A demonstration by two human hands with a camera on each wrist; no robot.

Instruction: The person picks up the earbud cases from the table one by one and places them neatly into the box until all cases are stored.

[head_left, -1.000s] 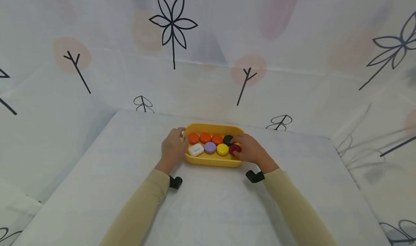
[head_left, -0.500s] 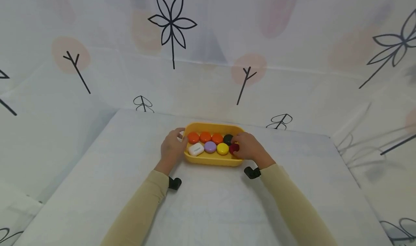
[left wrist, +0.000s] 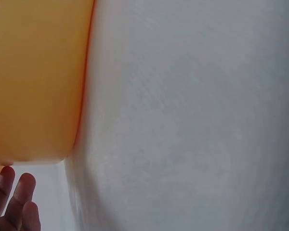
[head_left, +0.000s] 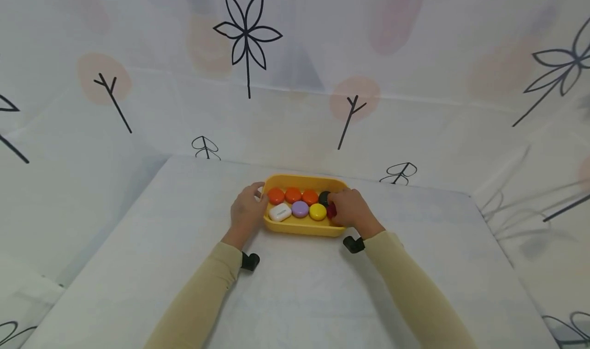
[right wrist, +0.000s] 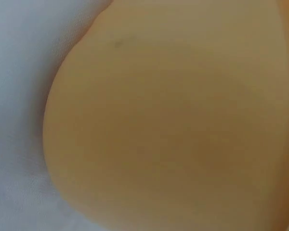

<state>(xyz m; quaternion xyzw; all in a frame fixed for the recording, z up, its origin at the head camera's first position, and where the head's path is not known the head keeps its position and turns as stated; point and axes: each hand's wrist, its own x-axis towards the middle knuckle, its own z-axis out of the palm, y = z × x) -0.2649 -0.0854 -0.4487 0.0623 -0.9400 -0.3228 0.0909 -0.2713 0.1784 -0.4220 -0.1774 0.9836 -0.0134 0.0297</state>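
Observation:
A shallow yellow plastic tray (head_left: 301, 231) sits toward the far side of the table, filled with small glossy pieces. My left hand (head_left: 246, 215) holds its left end, thumb at the rim; in the left wrist view some fingers (left wrist: 23, 190) show beside the tray's wall. Over the right end, my right hand (head_left: 352, 211) pinches a dark red round piece (head_left: 331, 211), mostly covered by the fingers. Beside it lies a black round piece (head_left: 324, 198), partly hidden. The right wrist view shows only the tray's yellow outer wall (right wrist: 164, 130) and some tabletop.
Three orange round pieces (head_left: 293, 195) line the tray's far side. Nearer are a white oblong piece (head_left: 280, 212) with small print, a purple round piece (head_left: 300, 209) and a yellow one (head_left: 317, 212). A white cloth covers the table (head_left: 295, 292); patterned fabric (head_left: 286, 124) hangs behind.
My right hand has shifted slightly left and its fingers have closed in over the dark red piece, covering more of it. The left hand and tray stay put.

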